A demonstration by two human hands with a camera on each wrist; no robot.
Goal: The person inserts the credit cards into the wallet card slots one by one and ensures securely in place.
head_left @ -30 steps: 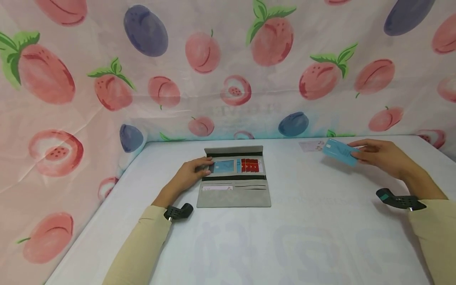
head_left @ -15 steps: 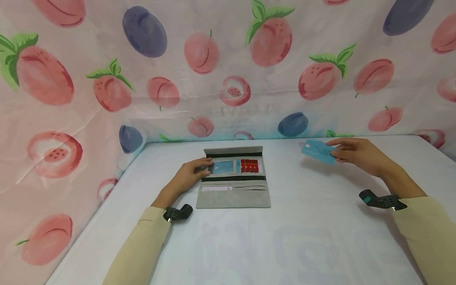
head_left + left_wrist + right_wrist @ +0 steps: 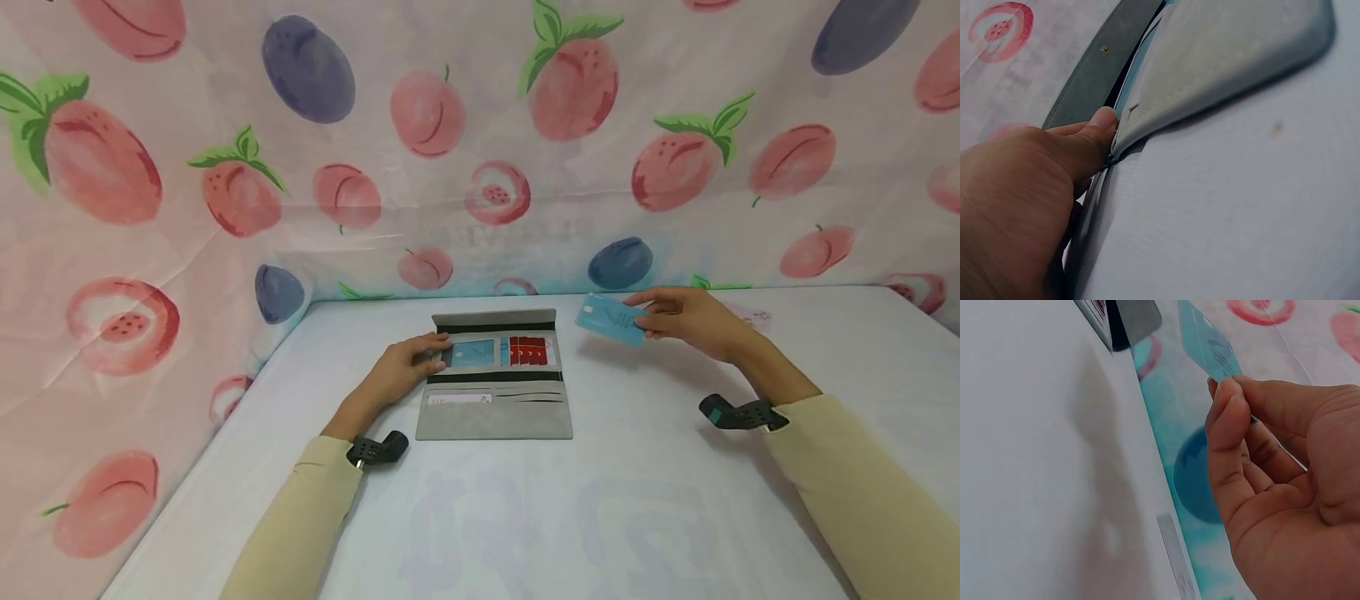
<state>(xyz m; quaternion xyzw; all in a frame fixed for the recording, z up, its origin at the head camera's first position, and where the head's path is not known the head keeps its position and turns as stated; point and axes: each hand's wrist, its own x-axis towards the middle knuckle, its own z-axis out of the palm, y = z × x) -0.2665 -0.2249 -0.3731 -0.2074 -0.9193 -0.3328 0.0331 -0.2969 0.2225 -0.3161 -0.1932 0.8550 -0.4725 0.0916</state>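
Observation:
A grey wallet (image 3: 495,412) lies open on the white table (image 3: 637,483), with a blue card (image 3: 472,353) and a red card (image 3: 529,350) in its upper slots. My left hand (image 3: 408,367) holds the wallet's left edge (image 3: 1147,122), thumb (image 3: 1094,134) pressed at the fold. My right hand (image 3: 686,321) pinches a light blue card (image 3: 610,320) in the air, just right of the wallet's top corner. In the right wrist view the light blue card (image 3: 1210,347) sticks out from between thumb and fingers (image 3: 1229,431), with the wallet's corner (image 3: 1125,322) beyond it.
A white card (image 3: 753,316) lies on the table behind my right hand; it also shows as a pale strip (image 3: 1175,556) in the right wrist view. A fruit-printed cloth (image 3: 480,142) walls in the back and left sides of the table.
My right hand has carried the light blue card leftward, from the far right of the table to just beside the wallet. The left hand has stayed on the wallet.

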